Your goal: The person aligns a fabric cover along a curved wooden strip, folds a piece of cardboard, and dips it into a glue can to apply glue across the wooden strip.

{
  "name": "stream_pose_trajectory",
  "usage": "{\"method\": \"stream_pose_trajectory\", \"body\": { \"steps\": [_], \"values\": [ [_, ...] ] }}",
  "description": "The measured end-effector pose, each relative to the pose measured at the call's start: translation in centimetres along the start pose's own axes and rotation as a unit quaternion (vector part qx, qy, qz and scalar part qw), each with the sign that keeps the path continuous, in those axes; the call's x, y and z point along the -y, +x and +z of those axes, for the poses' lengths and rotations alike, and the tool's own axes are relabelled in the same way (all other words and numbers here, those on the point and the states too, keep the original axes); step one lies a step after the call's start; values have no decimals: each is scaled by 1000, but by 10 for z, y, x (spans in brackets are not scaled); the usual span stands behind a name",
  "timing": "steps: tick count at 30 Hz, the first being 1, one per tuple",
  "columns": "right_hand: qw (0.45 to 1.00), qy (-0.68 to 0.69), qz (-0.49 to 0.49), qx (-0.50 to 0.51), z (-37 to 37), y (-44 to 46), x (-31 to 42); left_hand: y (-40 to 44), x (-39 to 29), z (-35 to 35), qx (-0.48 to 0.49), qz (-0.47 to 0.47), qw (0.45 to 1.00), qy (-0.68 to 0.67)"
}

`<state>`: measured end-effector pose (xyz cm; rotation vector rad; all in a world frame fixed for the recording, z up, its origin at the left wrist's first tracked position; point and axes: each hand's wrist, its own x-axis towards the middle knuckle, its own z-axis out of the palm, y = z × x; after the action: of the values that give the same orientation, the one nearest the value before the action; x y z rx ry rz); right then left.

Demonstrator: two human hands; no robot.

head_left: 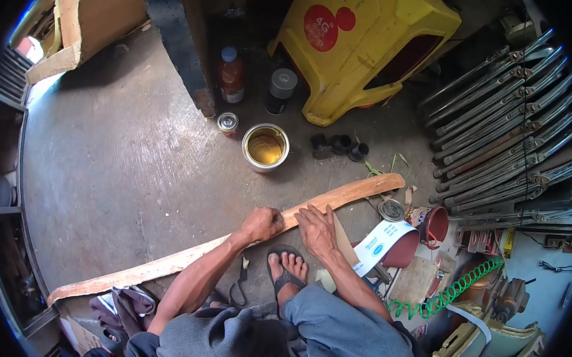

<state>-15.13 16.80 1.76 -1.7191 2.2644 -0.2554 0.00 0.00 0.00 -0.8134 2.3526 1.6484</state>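
Observation:
A long, curved tan strip [354, 193] runs slantwise across the floor before me, its lower left end paler; I cannot tell its material. My left hand [263, 225] is closed at the strip's near edge, around the middle of its length, fingers curled against it. Just to its right, my right hand [317, 231] lies on the strip with its fingers stretched out over the surface. A flat brown piece [346, 240] shows beside the right wrist. Between my arms is my sandalled foot [287, 270].
Beyond the strip stand an open can of amber liquid [249, 146], a small can [227, 124], a bottle [232, 77] and a dark canister [280, 90]. A yellow stool [366, 46], metal tubes [512, 120], a red mug [435, 224] and a green coiled hose [452, 292] lie around.

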Motion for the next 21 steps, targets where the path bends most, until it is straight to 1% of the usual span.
{"method": "stream_pose_trajectory", "body": {
  "steps": [2,3,4,5,6,7,8,9,10,12,15,17,18,21],
  "values": [
    [999,24,16,-45,-9,0,17,-2,-1,4,-9,6,1000,25],
    [999,13,19,-35,-21,-4,26,-3,-6,12,-5,10,1000,11],
    [984,109,139,-35,-22,-1,39,-5,-5,13,-20,5,1000,1],
    [944,203,256,-33,-21,-1,47,-9,-4,15,-33,0,999,-8],
    [932,235,276,-2,-9,-4,44,-12,-3,19,-32,-2,999,-7],
    [932,236,277,-2,1,-5,41,-14,-1,25,-57,17,998,2],
    [904,271,325,55,9,-6,38,-16,1,30,-81,36,996,12],
    [871,303,370,110,11,-4,38,-16,3,34,-81,38,996,13],
    [871,303,370,109,12,-4,39,-16,6,39,-89,56,994,27],
    [791,408,445,100,14,-2,42,-16,9,41,-100,72,991,43],
    [772,431,456,99,15,-3,42,-22,6,37,-108,69,991,32],
    [778,425,451,103,22,-1,36,-29,5,35,-104,42,994,8],
    [781,418,449,117,23,-2,35,-32,4,39,-103,42,994,5],
    [793,395,440,146,22,-2,31,-37,-4,44,-117,8,993,28]
  ]
}}
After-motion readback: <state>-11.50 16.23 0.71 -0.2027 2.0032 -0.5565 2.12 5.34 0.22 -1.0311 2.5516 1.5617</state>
